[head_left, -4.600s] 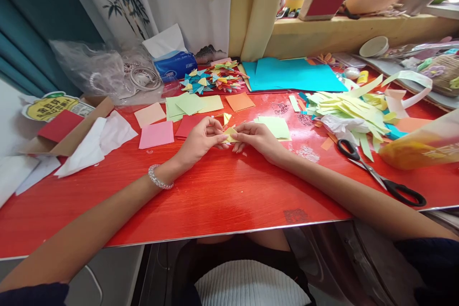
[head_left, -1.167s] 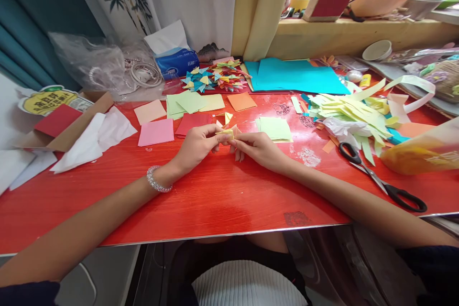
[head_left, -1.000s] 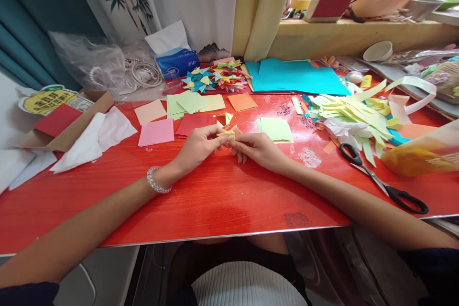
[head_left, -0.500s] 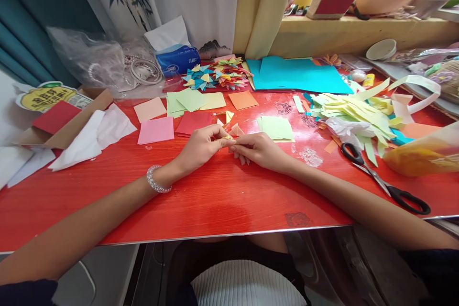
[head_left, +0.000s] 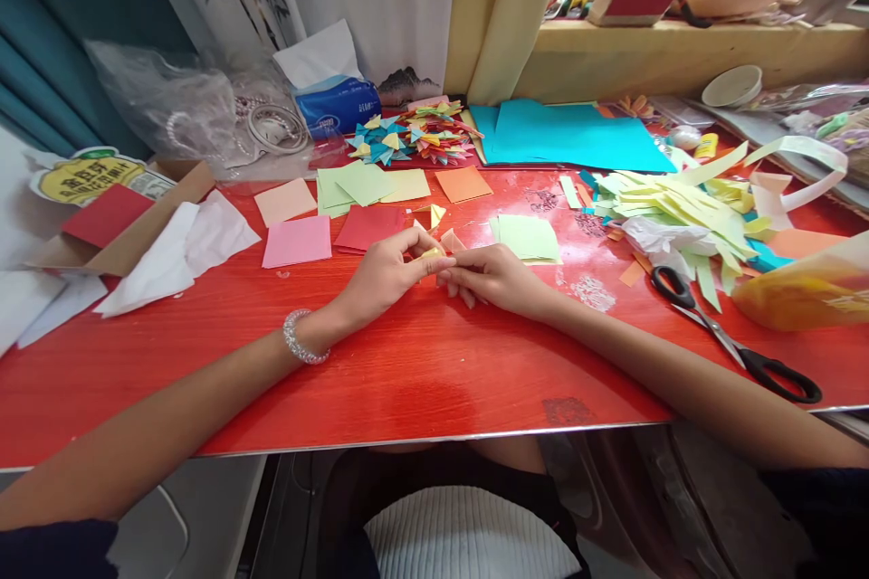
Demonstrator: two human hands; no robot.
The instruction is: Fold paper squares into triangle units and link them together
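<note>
My left hand (head_left: 381, 284) pinches yellow paper (head_left: 433, 252); right hand (head_left: 501, 280) touching it, hold unclear; red table (head_left: 407, 380) glossy, marked; yellow curtain (head_left: 501, 14) behind

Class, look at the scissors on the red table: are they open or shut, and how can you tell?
The scissors are open: their black handles lie apart at opposite ends, with bare metal between.

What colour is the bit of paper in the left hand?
The paper is yellow; the head view shows just a small part of it.
</note>
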